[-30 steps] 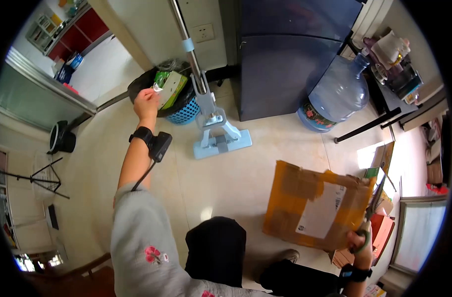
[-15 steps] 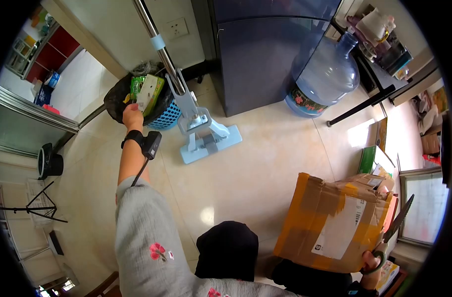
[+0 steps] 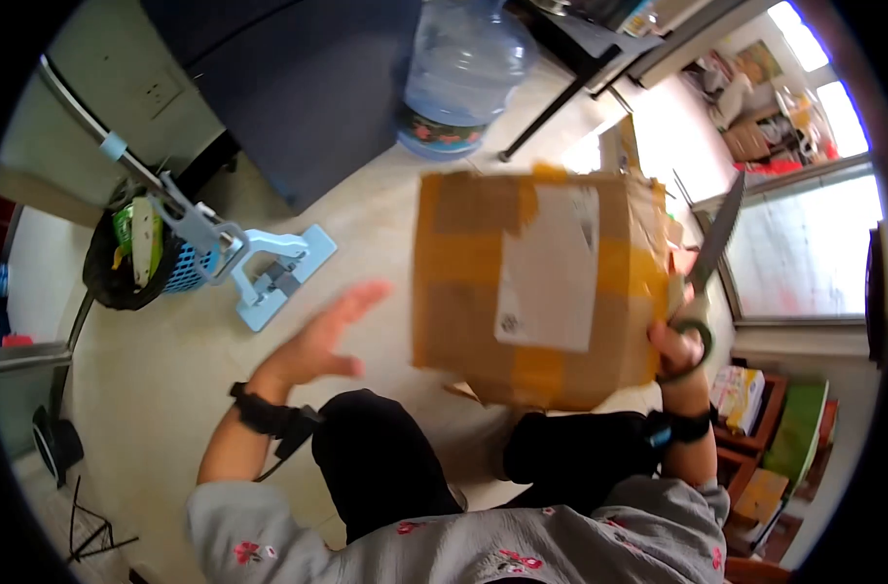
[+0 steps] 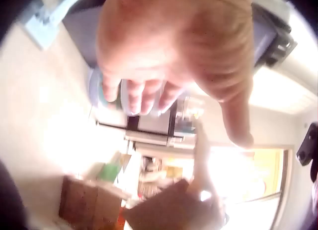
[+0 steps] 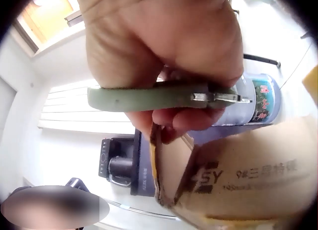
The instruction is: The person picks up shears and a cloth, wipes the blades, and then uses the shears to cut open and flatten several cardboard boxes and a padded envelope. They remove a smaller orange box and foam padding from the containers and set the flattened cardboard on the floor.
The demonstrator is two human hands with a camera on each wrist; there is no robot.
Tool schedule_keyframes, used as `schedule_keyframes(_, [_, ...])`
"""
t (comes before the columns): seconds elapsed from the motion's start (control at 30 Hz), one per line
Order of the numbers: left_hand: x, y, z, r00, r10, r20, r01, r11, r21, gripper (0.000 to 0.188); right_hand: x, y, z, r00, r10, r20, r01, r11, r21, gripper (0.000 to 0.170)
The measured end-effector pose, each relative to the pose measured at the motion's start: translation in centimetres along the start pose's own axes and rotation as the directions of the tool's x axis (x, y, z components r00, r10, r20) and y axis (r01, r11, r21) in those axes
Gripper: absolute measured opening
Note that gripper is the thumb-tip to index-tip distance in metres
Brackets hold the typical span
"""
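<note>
A cardboard box [image 3: 473, 292] with orange tape and a torn white label is held up before the knees in the head view. My right hand [image 3: 679, 352] grips its right edge together with scissors, whose dark blades [image 3: 718, 234] point up and away. In the right wrist view the scissors' green handle [image 5: 149, 99] lies across the hand, and the fingers pinch a flap of the box [image 5: 248, 170]. My left hand [image 3: 317, 343] is left of the box, apart from it, holding nothing. Its fingers are spread in the left wrist view.
A blue mop [image 3: 280, 277] stands beside a blue basket bin [image 3: 193, 271] lined with a black bag. Behind are a dark fridge [image 3: 308, 88] and a large water bottle [image 3: 463, 92]. Low shelves [image 3: 745, 457] with boxes stand at the right.
My left hand has come back from the bin towards the box; the small white scrap it held earlier is gone from it. The view has turned right, and the box is now nearer the middle.
</note>
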State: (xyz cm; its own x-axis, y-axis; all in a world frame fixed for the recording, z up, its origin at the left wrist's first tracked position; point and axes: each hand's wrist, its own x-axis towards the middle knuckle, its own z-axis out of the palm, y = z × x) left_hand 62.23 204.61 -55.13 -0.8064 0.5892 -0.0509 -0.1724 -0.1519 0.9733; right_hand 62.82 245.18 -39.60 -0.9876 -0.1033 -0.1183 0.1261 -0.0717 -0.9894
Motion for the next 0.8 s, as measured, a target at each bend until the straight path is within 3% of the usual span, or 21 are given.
schedule_keyframes(0.07, [2.8, 1.3, 3.7, 0.957, -0.098, 0.272, 0.097, 0.995, 0.02, 0.087, 1.7, -2.2, 2.3, 0.997, 0.046, -0.056, -0.044, 0.999, 0.023, 0.061])
schedule_keyframes(0.13, [4.8, -0.4, 5.4, 0.931, -0.197, 0.308, 0.215, 0.976, -0.027, 0.081, 3.7, -2.2, 1.3, 0.994, -0.01, -0.105, 0.01, 1.0, -0.003, 0.047])
schedule_keyframes(0.17, [5.9, 1.4, 6.8, 0.937, -0.139, 0.322, 0.154, 0.988, -0.021, 0.074, 4.7, -1.9, 0.0, 0.989, 0.023, -0.145, -0.012, 0.997, 0.081, 0.043])
schedule_keyframes(0.27, [6.7, 0.4, 8.8, 0.914, -0.241, 0.327, 0.361, 0.85, -0.384, 0.072, 7.6, -1.8, -0.6, 0.954, -0.203, -0.222, 0.22, 0.974, 0.055, 0.035])
schedule_keyframes(0.3, [6.9, 0.1, 8.5, 0.908, -0.249, 0.338, 0.388, 0.804, -0.45, 0.076, 8.8, -1.3, -1.3, 0.927, -0.281, -0.249, 0.274, 0.96, -0.065, 0.031])
schedule_keyframes(0.33, [6.6, -0.1, 8.7, 0.933, -0.185, 0.31, 0.33, 0.784, -0.526, 0.078, 9.3, -0.8, -1.8, 0.895, -0.356, -0.27, 0.316, 0.931, -0.18, 0.028])
schedule_keyframes(0.4, [5.6, -0.4, 9.3, 0.97, -0.062, 0.233, 0.205, 0.72, -0.663, 0.08, 9.3, 0.1, -2.6, 0.897, -0.321, -0.303, 0.249, 0.935, -0.252, 0.023])
schedule_keyframes(0.43, [5.0, -0.5, 9.3, 0.998, -0.039, 0.043, 0.048, 0.971, -0.236, 0.077, 9.6, 1.0, -2.8, 0.893, -0.322, -0.316, 0.249, 0.936, -0.248, 0.022])
schedule_keyframes(0.47, [5.1, -0.7, 9.3, 0.998, -0.053, -0.029, 0.054, 0.999, 0.008, 0.067, 9.9, 2.2, -3.1, 0.891, -0.317, -0.325, 0.246, 0.938, -0.243, 0.022])
schedule_keyframes(0.5, [5.4, -1.0, 9.3, 0.988, -0.116, -0.104, 0.11, 0.992, -0.069, 0.065, 10.8, 4.1, -4.2, 0.874, -0.391, -0.288, 0.262, 0.879, -0.397, 0.021])
schedule_keyframes(0.53, [5.9, -1.7, 9.2, 0.967, -0.185, -0.174, 0.16, 0.976, -0.148, 0.063, 11.5, 6.0, -5.6, 0.908, -0.282, -0.311, 0.091, 0.855, -0.51, 0.029])
schedule_keyframes(0.57, [6.6, -3.9, 8.3, 0.963, -0.2, -0.182, 0.166, 0.968, -0.186, 0.06, 12.4, 8.8, -7.1, 0.903, -0.316, -0.293, 0.026, 0.718, -0.696, 0.032])
schedule_keyframes(0.6, [7.7, -6.2, 7.1, 0.923, -0.331, -0.196, 0.29, 0.933, -0.212, 0.061, 12.8, 10.9, -8.1, 0.901, -0.345, -0.264, -0.041, 0.537, -0.842, 0.034])
schedule_keyframes(0.63, [8.1, -9.4, 5.6, 0.865, -0.456, -0.209, 0.406, 0.881, -0.242, 0.063, 11.7, 10.7, -7.6, 0.916, -0.294, -0.273, -0.1, 0.491, -0.865, 0.036])
schedule_keyframes(0.67, [7.6, -17.8, 2.2, 0.809, -0.467, -0.358, 0.472, 0.878, -0.079, 0.067, 11.5, 12.8, -9.1, 0.925, -0.138, -0.354, -0.209, 0.593, -0.778, 0.031])
schedule_keyframes(0.7, [7.2, -24.2, -0.6, 0.744, -0.442, -0.502, 0.545, 0.835, 0.073, 0.072, 10.2, 13.1, -9.7, 0.94, -0.145, -0.307, -0.144, 0.649, -0.747, 0.028])
schedule_keyframes(0.73, [7.0, -25.0, -0.3, 0.646, -0.389, -0.656, 0.679, 0.686, 0.262, 0.077, 8.2, 13.3, -10.1, 0.953, -0.151, -0.263, -0.085, 0.701, -0.708, 0.026])
schedule_keyframes(0.77, [6.8, -25.6, 0.1, 0.525, -0.323, -0.787, 0.813, 0.463, 0.353, 0.082, 6.5, 13.4, -10.9, 0.963, -0.074, -0.26, -0.14, 0.684, -0.715, 0.03])
schedule_keyframes(0.8, [6.7, -26.1, 0.2, 0.472, -0.37, -0.8, 0.858, 0.403, 0.32, 0.081, 4.7, 13.3, -11.1, 0.966, 0.007, -0.26, -0.199, 0.662, -0.722, 0.033])
